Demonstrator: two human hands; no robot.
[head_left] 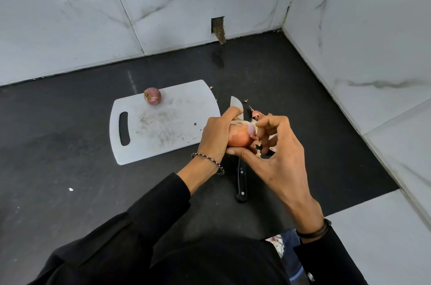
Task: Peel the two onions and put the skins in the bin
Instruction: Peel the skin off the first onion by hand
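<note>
Onion (242, 135) mid-frame, left hand (215, 136) curled round it, right hand (282, 161) pinching its dry skin (234, 142) (papery, probably tears; grab a lifted edge), second onion (152, 96) upper left.

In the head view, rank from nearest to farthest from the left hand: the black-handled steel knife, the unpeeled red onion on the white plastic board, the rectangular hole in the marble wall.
1. Black-handled steel knife, lying just under the left hand.
2. Unpeeled red onion, at the white board's far edge.
3. Rectangular hole, in the back wall.
</note>
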